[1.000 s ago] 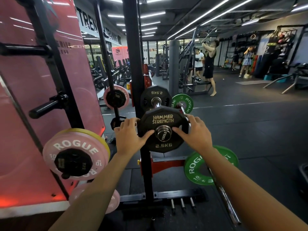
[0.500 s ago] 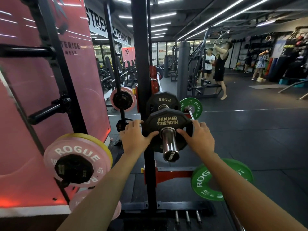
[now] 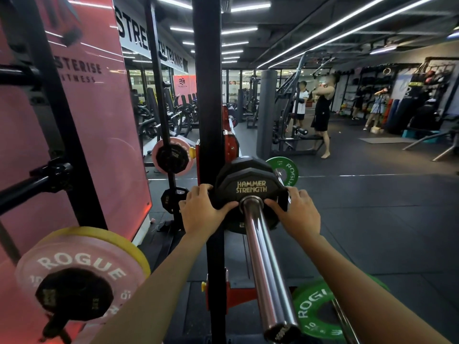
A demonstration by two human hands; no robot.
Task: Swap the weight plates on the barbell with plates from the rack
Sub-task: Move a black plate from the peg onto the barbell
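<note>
1. Black Hammer Strength plate (image 3: 250,192) seated on the chrome barbell sleeve (image 3: 263,264) at centre frame, well up the sleeve, with the sleeve's end cap toward the lower edge.
2. Left hand (image 3: 201,209) clamped on the plate's left rim: fingers curled over the edge, thumb laid across the plate's face toward the sleeve.
3. Right hand (image 3: 298,214) clamped on the plate's right rim likewise, thumb reaching in across the face, just beside the sleeve.
4. Second black plate (image 3: 246,162) glimpsed directly behind the first, only its top edge showing.
5. Black rack upright (image 3: 207,95) rose just left of the plate, from top edge to bottom of frame.
6. Pink Rogue plate (image 3: 79,266) hung at lower left, backed by a yellow plate (image 3: 124,242), with a small black plate (image 3: 74,294) in front of it.
7. Another pink plate (image 3: 171,157) sat farther back, left of the upright.
8. Green Rogue plate (image 3: 315,311) lay at lower right; another green plate (image 3: 288,170) stood upright beyond the right hand.
9. Several people stood far off at upper right.
</note>
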